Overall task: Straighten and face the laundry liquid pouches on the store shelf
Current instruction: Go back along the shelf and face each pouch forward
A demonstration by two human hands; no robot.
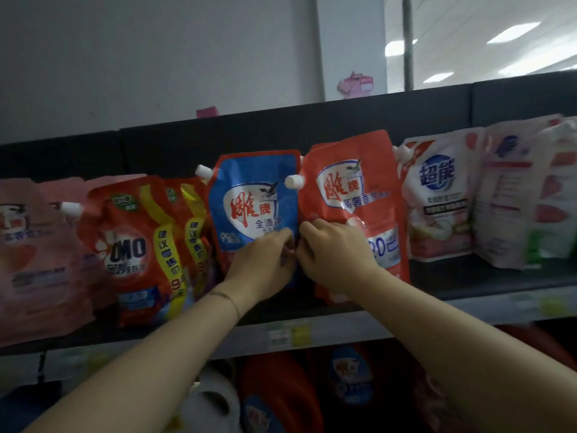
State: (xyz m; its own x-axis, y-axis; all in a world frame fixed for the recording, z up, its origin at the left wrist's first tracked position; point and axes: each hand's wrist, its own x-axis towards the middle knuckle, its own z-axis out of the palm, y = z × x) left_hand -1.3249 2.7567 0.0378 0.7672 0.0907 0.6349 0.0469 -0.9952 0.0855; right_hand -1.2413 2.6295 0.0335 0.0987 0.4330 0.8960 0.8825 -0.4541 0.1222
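Left hand grips blue pouch, right hand red pouch; dark shelf.

My left hand and right hand are bare, and my forearms are bare down to the frame's lower edge. A thin dark band circles my left wrist; thread or cord, I cannot tell.

Blue pouch, red pouch, white-capped spouts, black shelf.
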